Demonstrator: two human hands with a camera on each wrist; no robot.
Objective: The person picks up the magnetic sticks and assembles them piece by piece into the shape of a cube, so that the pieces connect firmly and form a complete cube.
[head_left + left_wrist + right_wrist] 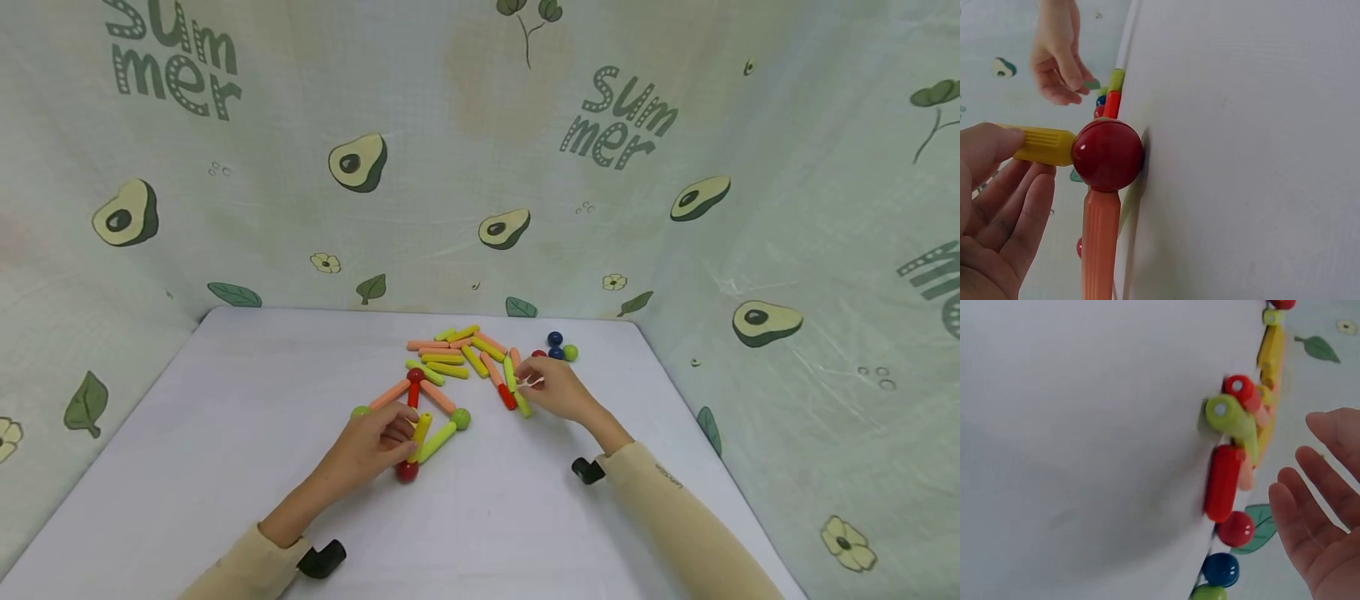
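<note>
My left hand (pixel 367 446) pinches a yellow rod (pixel 421 435) between thumb and fingers. In the left wrist view the rod (pixel 1047 145) stands up from the table, its end touching a shiny red ball (pixel 1107 155). A salmon rod (pixel 1101 244) also meets that ball. The ball belongs to a flat frame of rods and balls, including a lime rod (pixel 437 442), a green ball (pixel 461 418) and a far red ball (pixel 416 376). My right hand (pixel 557 390) hovers by the loose rods, its fingers (pixel 1316 500) loosely bent around nothing, near a red rod (pixel 1223 482).
Loose yellow rods (pixel 447 370), salmon rods (pixel 427 344) and lime ones lie in a pile at the back of the white table (pixel 300 375). Blue balls (pixel 555 338) and a green ball (pixel 571 352) sit at the back right. A printed cloth (pixel 420 275) hangs behind.
</note>
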